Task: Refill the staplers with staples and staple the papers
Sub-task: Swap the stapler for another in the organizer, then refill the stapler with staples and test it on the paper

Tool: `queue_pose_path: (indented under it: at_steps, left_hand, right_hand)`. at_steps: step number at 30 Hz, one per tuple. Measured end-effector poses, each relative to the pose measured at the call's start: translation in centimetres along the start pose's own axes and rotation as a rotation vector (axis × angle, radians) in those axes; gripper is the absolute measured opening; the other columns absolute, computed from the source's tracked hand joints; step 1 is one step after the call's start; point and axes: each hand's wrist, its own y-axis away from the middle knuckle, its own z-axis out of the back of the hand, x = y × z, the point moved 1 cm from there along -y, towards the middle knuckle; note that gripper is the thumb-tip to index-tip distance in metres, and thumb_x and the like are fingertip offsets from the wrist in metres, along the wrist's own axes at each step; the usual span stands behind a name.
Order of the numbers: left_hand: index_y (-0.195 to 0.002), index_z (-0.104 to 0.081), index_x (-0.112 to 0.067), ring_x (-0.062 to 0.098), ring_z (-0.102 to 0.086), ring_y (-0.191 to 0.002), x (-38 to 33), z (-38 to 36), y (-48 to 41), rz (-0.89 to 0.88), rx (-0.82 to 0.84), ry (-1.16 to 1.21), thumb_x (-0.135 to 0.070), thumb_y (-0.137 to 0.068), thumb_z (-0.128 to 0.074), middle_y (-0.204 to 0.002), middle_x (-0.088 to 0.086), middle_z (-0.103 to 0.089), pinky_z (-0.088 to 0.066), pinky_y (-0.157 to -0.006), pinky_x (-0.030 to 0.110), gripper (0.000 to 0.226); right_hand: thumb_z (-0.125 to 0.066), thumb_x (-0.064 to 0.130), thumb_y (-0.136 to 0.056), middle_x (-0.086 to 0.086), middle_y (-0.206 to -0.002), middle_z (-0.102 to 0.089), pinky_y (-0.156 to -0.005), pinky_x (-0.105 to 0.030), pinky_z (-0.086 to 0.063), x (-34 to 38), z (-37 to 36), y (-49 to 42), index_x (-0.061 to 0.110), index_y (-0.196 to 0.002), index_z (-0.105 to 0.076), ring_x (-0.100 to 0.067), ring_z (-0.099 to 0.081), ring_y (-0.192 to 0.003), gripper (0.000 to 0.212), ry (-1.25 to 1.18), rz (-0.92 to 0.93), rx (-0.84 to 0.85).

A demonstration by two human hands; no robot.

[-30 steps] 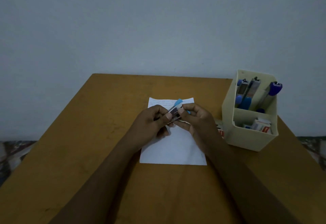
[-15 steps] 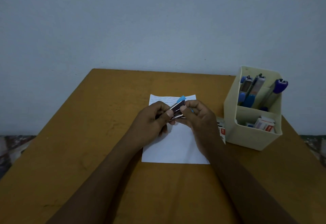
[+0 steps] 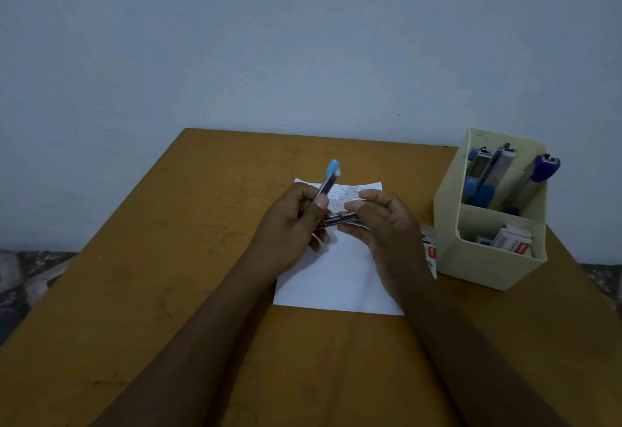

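While the bench (image 3: 168, 292) carries everything, the job looks barely begun.
Other staplers (image 3: 498, 170) wait in the holder (image 3: 484, 268) with staple boxes (image 3: 511, 241); the paper (image 3: 336, 278) lies seemingly unstapled beneath my hands; my left grip (image 3: 286, 228) holds the stapler (image 3: 340, 218) above it, lid (image 3: 331, 174) swung up; my right grip (image 3: 390, 224) cradles its tray end, no staples visibly loaded.

1. We see a plain desk corner, home or office we cannot tell: a bare wooden table (image 3: 168, 292) set against a blank pale wall (image 3: 303, 39).
2. At the table's right edge, a cream organiser (image 3: 488, 268) holds staplers (image 3: 501, 167) and small staple boxes (image 3: 511, 241).
3. A written sheet of paper (image 3: 336, 278) lies mid-table.
4. Patterned floor (image 3: 20, 275) shows beyond both side edges.
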Motion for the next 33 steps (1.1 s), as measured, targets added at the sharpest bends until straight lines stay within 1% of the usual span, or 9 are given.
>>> queue_pose_path:
  at_steps: [4,7,10,15,19,21,23,27,33]
  left_hand:
    - [-0.11,-0.051,-0.005,0.013,-0.071,-0.084,-0.3,0.1,-0.1,0.091,-0.043,0.246,-0.022,-0.099,-0.046,-0.097,0.005,-0.071,-0.059,-0.068,0.027,0.021]
    - [-0.11,-0.055,-0.006,0.009,-0.068,-0.094,-0.3,0.4,-0.1,0.069,-0.049,0.19,-0.023,-0.098,-0.05,-0.102,0.002,-0.073,-0.056,-0.079,0.022,0.021]
    - [-0.101,-0.064,-0.011,0.008,-0.065,-0.097,0.0,0.8,-0.3,0.014,-0.066,0.093,-0.017,-0.093,-0.059,-0.103,-0.001,-0.071,-0.053,-0.081,0.018,0.011]
    - [-0.103,-0.067,-0.012,0.015,-0.065,-0.089,0.4,2.3,-0.4,0.03,-0.151,0.049,-0.013,-0.088,-0.066,-0.101,0.002,-0.07,-0.055,-0.072,0.023,0.015]
    - [-0.102,-0.066,-0.009,0.021,-0.069,-0.079,0.3,3.5,-0.2,0.072,-0.14,0.123,-0.007,-0.083,-0.072,-0.096,0.007,-0.07,-0.059,-0.067,0.028,0.021]
    - [-0.098,-0.067,-0.006,0.018,-0.069,-0.073,0.2,4.0,-0.1,0.099,-0.102,0.12,-0.003,-0.08,-0.074,-0.091,0.011,-0.07,-0.057,-0.064,0.023,0.02]
    - [-0.094,-0.069,-0.006,0.008,-0.067,-0.069,0.3,4.1,0.0,0.114,-0.047,-0.005,-0.004,-0.078,-0.076,-0.087,0.008,-0.07,-0.051,-0.06,0.014,0.018]
    - [-0.091,-0.069,-0.026,0.005,-0.064,-0.081,0.7,3.9,0.0,0.077,0.086,-0.346,-0.02,-0.073,-0.081,-0.093,-0.009,-0.068,-0.05,-0.069,0.015,0.023]
    - [-0.091,-0.067,-0.024,-0.001,-0.058,-0.082,0.7,2.6,0.3,-0.029,0.16,-0.47,-0.01,-0.074,-0.079,-0.089,-0.01,-0.067,-0.046,-0.067,0.014,0.024]
  right_hand:
    - [-0.055,0.01,-0.091,-0.018,-0.11,-0.066,-0.083,-0.031,-0.055,0.0,0.4,-0.1,0.002,-0.106,-0.057,-0.026,-0.066,-0.101,0.017,-0.14,-0.094,0.021]
    - [-0.054,0.011,-0.091,-0.018,-0.114,-0.065,-0.081,-0.029,-0.055,0.0,0.7,-0.2,0.001,-0.109,-0.056,-0.025,-0.066,-0.102,0.02,-0.157,-0.113,0.005]
    - [-0.055,0.008,-0.09,-0.017,-0.112,-0.064,-0.079,-0.029,-0.056,0.3,1.1,-0.3,0.004,-0.108,-0.055,-0.025,-0.066,-0.101,0.018,-0.214,-0.108,-0.077]
    - [-0.054,0.006,-0.091,-0.019,-0.111,-0.065,-0.082,-0.032,-0.057,0.5,1.4,-0.5,0.0,-0.113,-0.052,-0.026,-0.065,-0.102,0.023,-0.265,-0.099,-0.146]
    - [-0.052,0.003,-0.092,-0.015,-0.106,-0.066,-0.08,-0.031,-0.057,0.6,1.4,-0.5,0.007,-0.101,-0.055,-0.022,-0.067,-0.095,0.01,-0.247,-0.055,-0.169]
    - [-0.051,0.003,-0.092,-0.014,-0.105,-0.066,-0.078,-0.031,-0.058,0.6,1.5,-0.6,0.01,-0.097,-0.054,-0.02,-0.068,-0.09,0.009,-0.206,-0.013,-0.175]
    - [-0.051,0.004,-0.092,-0.013,-0.106,-0.066,-0.078,-0.031,-0.058,0.6,1.6,-0.6,0.009,-0.101,-0.053,-0.021,-0.067,-0.091,0.011,-0.149,0.011,-0.18]
    - [-0.053,0.006,-0.092,-0.014,-0.104,-0.067,-0.078,-0.028,-0.057,0.4,1.5,-0.6,0.003,-0.109,-0.051,-0.021,-0.067,-0.093,0.018,-0.13,0.019,-0.207]
    - [-0.055,0.012,-0.092,-0.007,-0.099,-0.068,-0.081,-0.027,-0.055,0.4,1.5,-0.7,0.006,-0.11,-0.056,-0.016,-0.067,-0.093,0.02,-0.078,0.013,-0.2]
